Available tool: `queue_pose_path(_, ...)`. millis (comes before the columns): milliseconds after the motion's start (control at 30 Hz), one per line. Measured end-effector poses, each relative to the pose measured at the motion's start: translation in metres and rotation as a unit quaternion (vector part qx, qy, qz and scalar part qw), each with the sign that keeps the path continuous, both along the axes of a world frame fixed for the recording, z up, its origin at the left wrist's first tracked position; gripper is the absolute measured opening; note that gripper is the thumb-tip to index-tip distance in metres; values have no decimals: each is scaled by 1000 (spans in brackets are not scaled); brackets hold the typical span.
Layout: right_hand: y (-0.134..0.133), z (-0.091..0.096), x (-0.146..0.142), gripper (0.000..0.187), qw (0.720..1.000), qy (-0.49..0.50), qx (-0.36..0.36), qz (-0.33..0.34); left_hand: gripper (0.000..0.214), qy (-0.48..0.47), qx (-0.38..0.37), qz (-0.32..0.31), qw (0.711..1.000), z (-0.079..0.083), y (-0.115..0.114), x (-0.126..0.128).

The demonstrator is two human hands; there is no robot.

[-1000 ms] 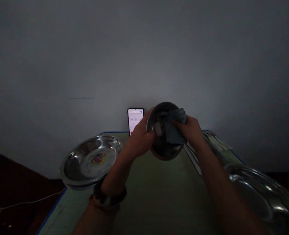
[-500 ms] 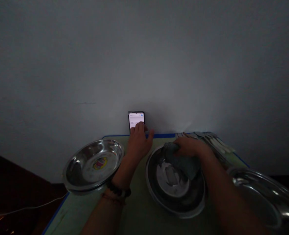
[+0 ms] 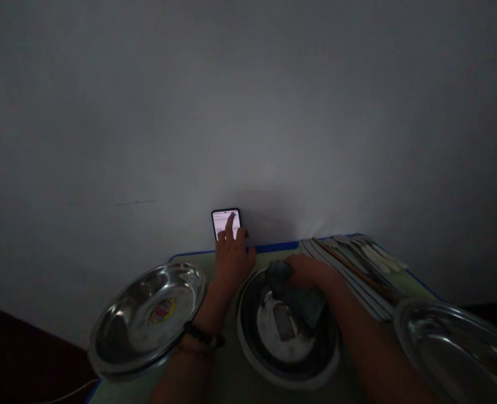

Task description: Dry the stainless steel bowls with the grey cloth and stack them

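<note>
My left hand (image 3: 230,255) reaches to the lit phone (image 3: 225,223) leaning against the wall, one finger stretched out on its screen. My right hand (image 3: 309,272) rests closed on a dark cloth (image 3: 299,296) inside a steel plate (image 3: 256,353) that lies flat on the table in front of me.
A steel bowl (image 3: 147,314) with a sticker sits at the table's left edge. Another steel dish (image 3: 454,348) stands at the right. Several long utensils (image 3: 358,264) lie at the back right. The wall rises just behind the table's blue back edge (image 3: 273,247).
The plate, held up in both hands a second ago, now lies on the table. My left hand let go and moved to the phone; the right stayed on the cloth.
</note>
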State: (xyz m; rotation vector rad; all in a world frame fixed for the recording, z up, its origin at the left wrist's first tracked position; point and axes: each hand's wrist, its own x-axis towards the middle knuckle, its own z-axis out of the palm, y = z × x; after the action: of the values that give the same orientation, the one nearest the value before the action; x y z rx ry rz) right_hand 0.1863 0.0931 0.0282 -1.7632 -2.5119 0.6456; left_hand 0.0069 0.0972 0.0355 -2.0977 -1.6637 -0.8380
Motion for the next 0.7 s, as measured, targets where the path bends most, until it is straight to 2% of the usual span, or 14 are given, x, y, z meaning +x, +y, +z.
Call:
queue_pose_path(400,-1,3,-2,27,1000,-12,-9,1,16,23,-39,26,999,1,2,3)
queue_pose_path(700,-2,5,-2,26,1000,-18,-3,7,20,31,-22,16,999,3,-2,5)
